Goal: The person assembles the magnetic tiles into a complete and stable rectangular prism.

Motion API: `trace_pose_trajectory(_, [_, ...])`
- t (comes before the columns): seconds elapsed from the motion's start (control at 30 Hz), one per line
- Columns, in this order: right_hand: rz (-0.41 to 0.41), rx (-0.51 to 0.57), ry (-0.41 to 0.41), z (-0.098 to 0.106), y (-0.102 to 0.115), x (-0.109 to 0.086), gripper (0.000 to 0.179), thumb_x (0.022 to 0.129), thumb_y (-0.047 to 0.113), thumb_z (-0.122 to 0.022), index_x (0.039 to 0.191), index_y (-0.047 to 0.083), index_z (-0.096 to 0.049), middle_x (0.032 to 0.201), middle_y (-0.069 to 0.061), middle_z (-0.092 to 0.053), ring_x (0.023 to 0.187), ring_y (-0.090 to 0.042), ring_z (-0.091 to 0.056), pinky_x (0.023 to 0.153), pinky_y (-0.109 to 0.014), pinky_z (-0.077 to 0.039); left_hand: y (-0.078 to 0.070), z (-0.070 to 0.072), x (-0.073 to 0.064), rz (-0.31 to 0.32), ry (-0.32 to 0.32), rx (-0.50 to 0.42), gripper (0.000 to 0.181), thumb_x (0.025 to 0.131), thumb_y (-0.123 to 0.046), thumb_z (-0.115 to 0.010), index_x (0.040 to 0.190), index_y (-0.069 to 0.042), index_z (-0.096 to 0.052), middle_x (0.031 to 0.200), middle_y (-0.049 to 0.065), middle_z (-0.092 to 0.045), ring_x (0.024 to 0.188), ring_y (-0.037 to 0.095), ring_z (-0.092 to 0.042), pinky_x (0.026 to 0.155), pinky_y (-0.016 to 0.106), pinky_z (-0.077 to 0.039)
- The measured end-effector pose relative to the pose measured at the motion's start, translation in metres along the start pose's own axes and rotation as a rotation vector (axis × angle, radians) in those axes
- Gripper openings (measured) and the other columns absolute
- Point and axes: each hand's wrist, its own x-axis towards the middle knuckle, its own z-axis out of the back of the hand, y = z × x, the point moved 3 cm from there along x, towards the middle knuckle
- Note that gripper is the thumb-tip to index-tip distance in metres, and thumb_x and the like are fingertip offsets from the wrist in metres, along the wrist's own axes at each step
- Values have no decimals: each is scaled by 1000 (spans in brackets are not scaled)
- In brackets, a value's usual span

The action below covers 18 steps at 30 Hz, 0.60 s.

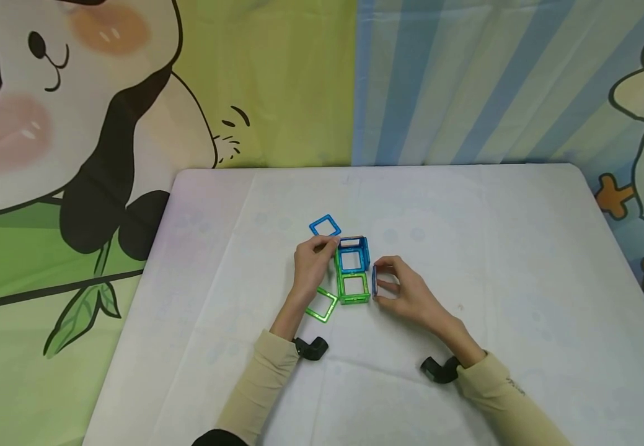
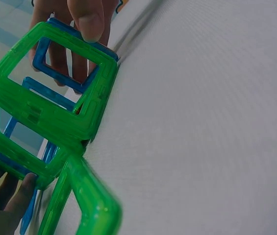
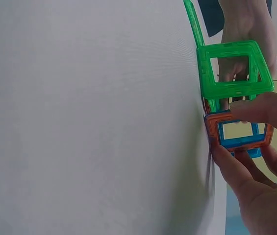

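Note:
A small structure of square magnetic tiles stands on the table, with green tiles [image 1: 339, 288] at the near end and blue tiles [image 1: 365, 254] at the far end. My left hand [image 1: 312, 263] grips its far left corner between thumb and fingers. Just right of the structure, my right hand [image 1: 408, 294] holds an upright square magnetic tile [image 3: 212, 128] by its edges, thumb on one side and fingers on the other. That tile looks orange from the right wrist view and blue from the left wrist view. Fingers of both hands partly hide the structure.
Beyond my left hand, a loose blue square tile [image 1: 335, 223] lies flat. Nearer, a green square tile [image 1: 331, 311] lies beside the structure's left side. A white cloth covers the table [image 1: 511, 248], and a printed curtain [image 1: 277, 87] hangs behind its far edge.

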Motion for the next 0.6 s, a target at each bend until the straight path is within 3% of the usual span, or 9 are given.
trace_pose_trajectory(0.6, [48, 1, -12, -5, 2, 2, 73, 76, -14, -81, 138, -5, -44, 137, -23, -54, 128, -40, -59, 96, -33, -56, 2, 0, 1, 3, -1, 0, 24, 100, -30, -68, 110, -12, -78, 101, 3, -72, 93, 17, -61, 85, 28, -50])
